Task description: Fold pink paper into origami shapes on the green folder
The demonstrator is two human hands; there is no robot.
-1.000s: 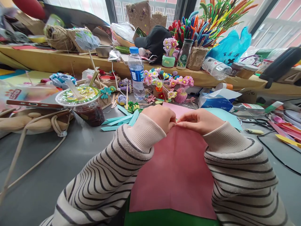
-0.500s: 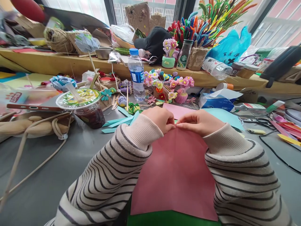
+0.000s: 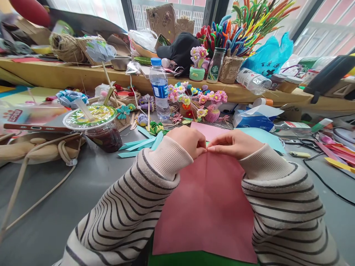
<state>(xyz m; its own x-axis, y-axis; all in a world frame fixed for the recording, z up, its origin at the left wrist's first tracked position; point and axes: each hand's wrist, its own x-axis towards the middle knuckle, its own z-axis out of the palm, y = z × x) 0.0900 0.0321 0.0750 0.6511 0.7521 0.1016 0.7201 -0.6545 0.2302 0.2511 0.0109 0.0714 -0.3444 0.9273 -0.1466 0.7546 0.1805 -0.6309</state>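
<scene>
A large sheet of pinkish-red paper (image 3: 205,210) lies before me, with a faint crease down its middle. At its far edge my left hand (image 3: 189,141) pinches the paper between thumb and fingers. My right hand (image 3: 230,143) pinches the same edge from the other side, and the fingertips of both hands nearly meet at the crease. Green paper (image 3: 199,258) shows under the near edge of the red sheet. Beyond my hands lie a pale pink sheet (image 3: 206,130) and a light blue sheet (image 3: 260,138). My right sleeve covers part of the red sheet's edge.
Light blue paper strips (image 3: 138,145) and a lidded drink cup (image 3: 104,135) stand to the left. A water bottle (image 3: 160,90) is behind my hands. Scissors (image 3: 307,143) and a black cable (image 3: 327,184) lie at right. A cluttered wooden shelf (image 3: 119,79) runs along the back.
Both hands keep their pinch at the same spot on the paper. The whole view has shifted very slightly; nothing else has visibly moved.
</scene>
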